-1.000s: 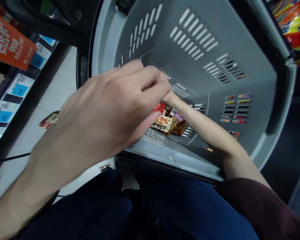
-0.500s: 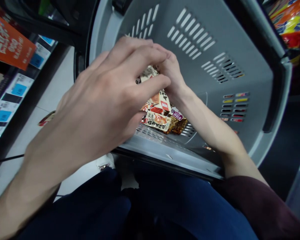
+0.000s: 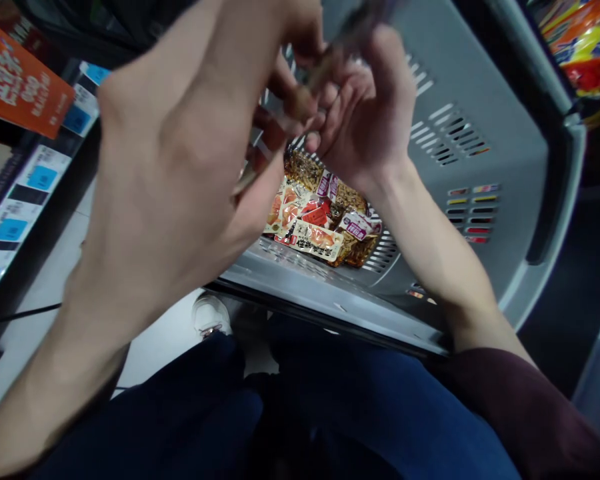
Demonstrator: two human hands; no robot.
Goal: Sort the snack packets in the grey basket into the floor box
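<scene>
My left hand (image 3: 180,153) and my right hand (image 3: 365,113) are raised together over a grey plastic shopping basket (image 3: 480,73). Both pinch small snack packets (image 3: 305,100) held between them, blurred by motion. Below the hands, several small snack packets (image 3: 325,220) in brown, orange and red lie on the basket floor. My right forearm reaches across the basket's near rim.
A shelf edge with blue and white price tags (image 3: 25,193) and an orange sign (image 3: 20,80) runs along the left. Colourful bags (image 3: 580,40) sit on a shelf at the top right. My knees in dark blue trousers (image 3: 330,413) are under the basket, above a pale tiled floor.
Both hands rose out of the basket bottom, lifting a few packets up toward the camera. More of the packets lying on the basket floor now show.
</scene>
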